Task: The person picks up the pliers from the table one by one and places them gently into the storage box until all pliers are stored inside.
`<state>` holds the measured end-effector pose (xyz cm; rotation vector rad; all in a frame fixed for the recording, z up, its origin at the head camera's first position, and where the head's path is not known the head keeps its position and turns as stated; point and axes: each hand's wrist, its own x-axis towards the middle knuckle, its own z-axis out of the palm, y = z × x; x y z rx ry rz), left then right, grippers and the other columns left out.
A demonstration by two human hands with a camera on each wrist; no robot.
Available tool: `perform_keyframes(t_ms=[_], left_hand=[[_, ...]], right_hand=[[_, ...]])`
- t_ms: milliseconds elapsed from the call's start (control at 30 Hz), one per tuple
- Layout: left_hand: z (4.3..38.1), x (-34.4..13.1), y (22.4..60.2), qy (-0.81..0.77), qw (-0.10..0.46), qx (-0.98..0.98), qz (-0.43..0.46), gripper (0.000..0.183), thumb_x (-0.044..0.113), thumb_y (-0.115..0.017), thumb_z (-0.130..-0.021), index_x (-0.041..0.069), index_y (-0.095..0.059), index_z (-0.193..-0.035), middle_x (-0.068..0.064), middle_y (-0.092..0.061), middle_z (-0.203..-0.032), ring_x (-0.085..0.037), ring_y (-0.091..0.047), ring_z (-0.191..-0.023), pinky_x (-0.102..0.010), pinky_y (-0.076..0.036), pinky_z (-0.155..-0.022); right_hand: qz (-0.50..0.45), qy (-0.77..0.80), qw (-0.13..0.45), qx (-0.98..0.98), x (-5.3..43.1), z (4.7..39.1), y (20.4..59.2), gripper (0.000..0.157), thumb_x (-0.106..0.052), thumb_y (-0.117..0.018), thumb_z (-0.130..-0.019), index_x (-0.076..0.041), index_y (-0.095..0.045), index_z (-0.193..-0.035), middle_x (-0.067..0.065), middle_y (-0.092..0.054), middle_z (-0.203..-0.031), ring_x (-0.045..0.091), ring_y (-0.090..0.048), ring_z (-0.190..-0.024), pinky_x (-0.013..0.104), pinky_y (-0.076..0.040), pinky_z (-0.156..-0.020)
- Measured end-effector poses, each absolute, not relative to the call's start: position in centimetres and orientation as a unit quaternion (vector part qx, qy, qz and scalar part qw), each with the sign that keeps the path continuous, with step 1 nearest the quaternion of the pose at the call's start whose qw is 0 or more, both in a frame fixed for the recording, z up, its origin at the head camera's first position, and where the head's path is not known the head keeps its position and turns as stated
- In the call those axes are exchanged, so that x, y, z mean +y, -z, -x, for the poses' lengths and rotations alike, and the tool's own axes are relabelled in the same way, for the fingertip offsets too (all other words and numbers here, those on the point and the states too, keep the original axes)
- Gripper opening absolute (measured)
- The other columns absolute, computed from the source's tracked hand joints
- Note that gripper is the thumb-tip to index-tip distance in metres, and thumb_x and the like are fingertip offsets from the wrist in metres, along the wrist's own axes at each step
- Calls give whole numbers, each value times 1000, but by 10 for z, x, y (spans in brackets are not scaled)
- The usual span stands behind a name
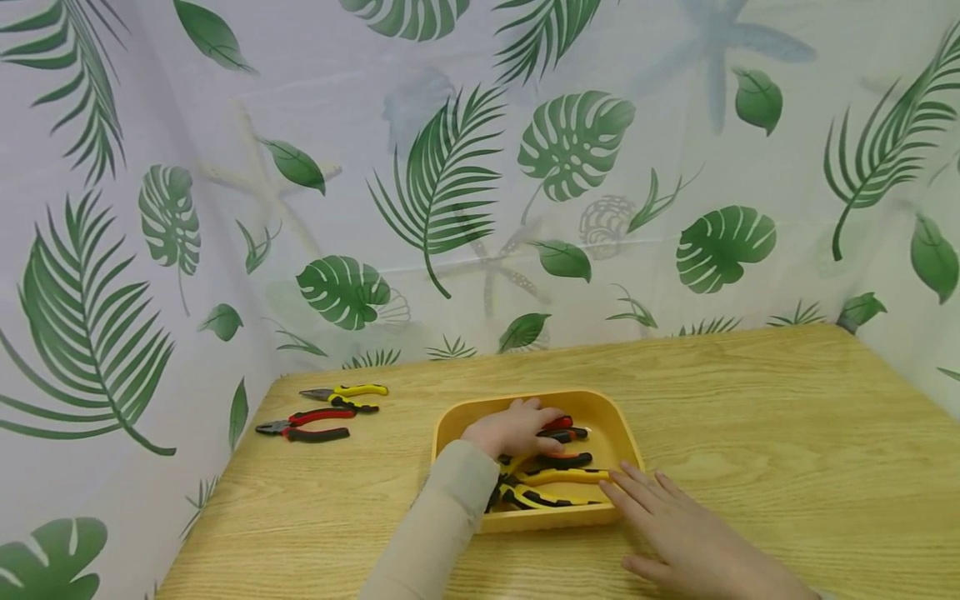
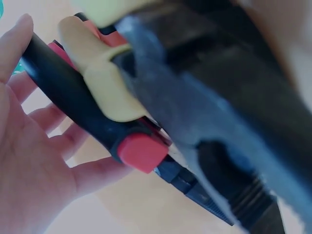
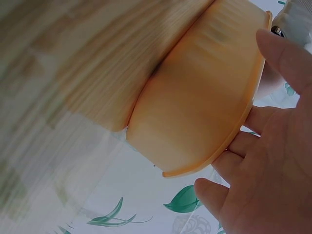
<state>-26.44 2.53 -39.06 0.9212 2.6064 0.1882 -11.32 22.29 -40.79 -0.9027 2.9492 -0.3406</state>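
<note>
A yellow tray [image 1: 555, 521] holds several pliers. My left hand [image 1: 517, 429] reaches into it, with thumb and fingers round the handles of red-and-black pliers [image 1: 558, 429]; the left wrist view shows the black handle [image 2: 63, 92] between them. Yellow-and-black pliers [image 1: 562, 476] lie nearer the tray's front side, and their dark jaws loom large and blurred in the left wrist view. Another handle, black with orange [image 1: 573, 460], lies between the two. My right hand [image 1: 690, 533] is spread at the tray's right side, its fingertips touching the rim [image 3: 234, 136].
On the left of the wooden table [image 1: 750, 417] lie yellow-and-black needle-nose pliers [image 1: 348, 396] and red-and-black combination pliers [image 1: 307, 425], jaws pointing left. A leaf-patterned cloth [image 1: 465, 208] hangs behind the table and along its sides.
</note>
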Motion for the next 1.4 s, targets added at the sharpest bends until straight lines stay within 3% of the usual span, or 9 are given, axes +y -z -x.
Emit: perform_keyframes(t_ms=[433, 600, 700, 867, 933, 1400], left_hand=[[263, 26, 392, -47, 176, 928, -326, 48, 43, -48, -88, 24, -44, -132, 0, -39, -125, -18, -38, -104, -32, -39, -83], [264, 25, 394, -53, 179, 929, -320, 48, 43, -49, -87, 25, -45, -131, 2, -40, -125, -17, -39, -102, -31, -39, -81], [264, 24, 394, -51, 179, 929, -320, 48, 43, -48, -87, 25, -44, -132, 2, -40, -125, -17, -39, -102, -31, -39, -81], [263, 23, 392, -52, 173, 929, -322, 48, 42, -49, -87, 27, -43, -132, 1, -39, -128, -18, -38, -107, -33, -38, -85], [264, 23, 391, -55, 164, 929, -327, 48, 42, -49, -87, 27, -43, -132, 0, -39, -129, -20, -38, -111, -33, -38, -86], [252, 23, 355, -27, 36, 915, -401, 54, 43, -45, -90, 19, -35, -137, -2, -40, -131, -18, -36, -119, -32, -32, -95]], right_hand=[[303, 101, -7, 947, 222, 114, 408, 72, -43, -58, -82, -4, -33, -137, 12, -29, -140, 28, -23, -128, 14, 18, -93], [313, 98, -22, 944, 223, 114, 410, 72, -44, -57, -82, -3, -33, -136, 15, -30, -139, 30, -25, -127, 15, 17, -93], [312, 99, -16, 945, 223, 115, 410, 72, -44, -56, -83, -4, -32, -137, 14, -29, -140, 30, -24, -128, 22, 11, -99], [304, 99, 0, 948, 222, 115, 408, 72, -45, -56, -82, -4, -32, -137, 12, -29, -140, 28, -22, -129, 22, 11, -99], [306, 99, -4, 947, 222, 115, 409, 72, -45, -56, -82, -3, -33, -136, 12, -29, -140, 28, -22, -128, 15, 18, -94], [313, 98, -21, 945, 223, 113, 411, 72, -46, -55, -83, -3, -34, -136, 14, -31, -139, 30, -24, -127, 15, 18, -93]])
